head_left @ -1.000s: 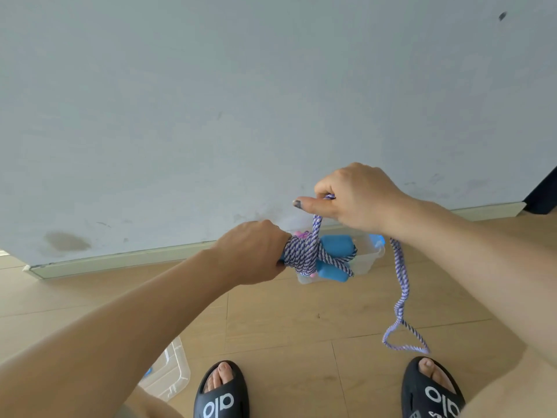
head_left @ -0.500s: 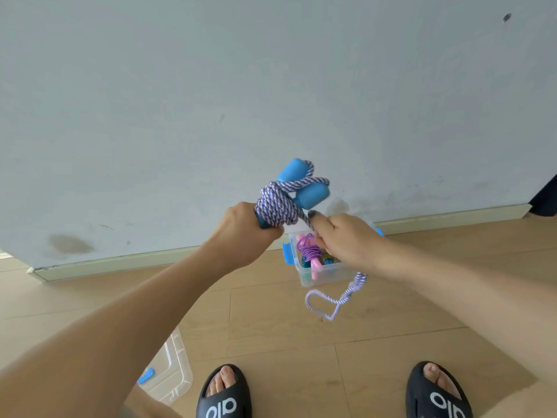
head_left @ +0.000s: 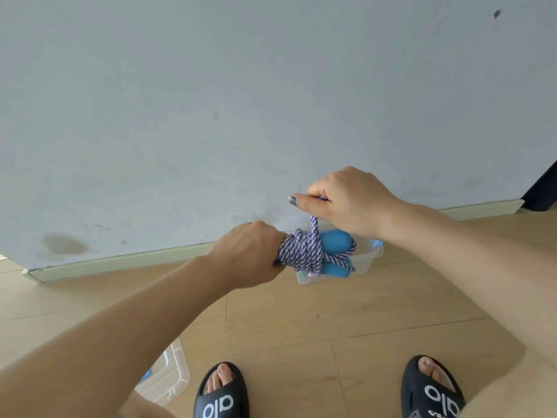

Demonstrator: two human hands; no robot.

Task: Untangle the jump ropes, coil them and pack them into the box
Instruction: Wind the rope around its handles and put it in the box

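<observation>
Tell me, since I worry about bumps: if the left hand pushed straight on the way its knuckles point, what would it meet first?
The left hand points rightward. First in line is the rope coiled round the blue handles, which it already grips; beyond looks like the right wrist, though depth is unclear.

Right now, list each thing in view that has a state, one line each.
jump rope: purple and white, wound in a bundle around its blue handles, one strand pulled up taut.
left hand: grips the bundle's end.
right hand: pinches the rope strand above the bundle.
box: clear, open, on the floor by the wall, behind the bundle.
lid: off, lying on the floor near the left foot.
</observation>
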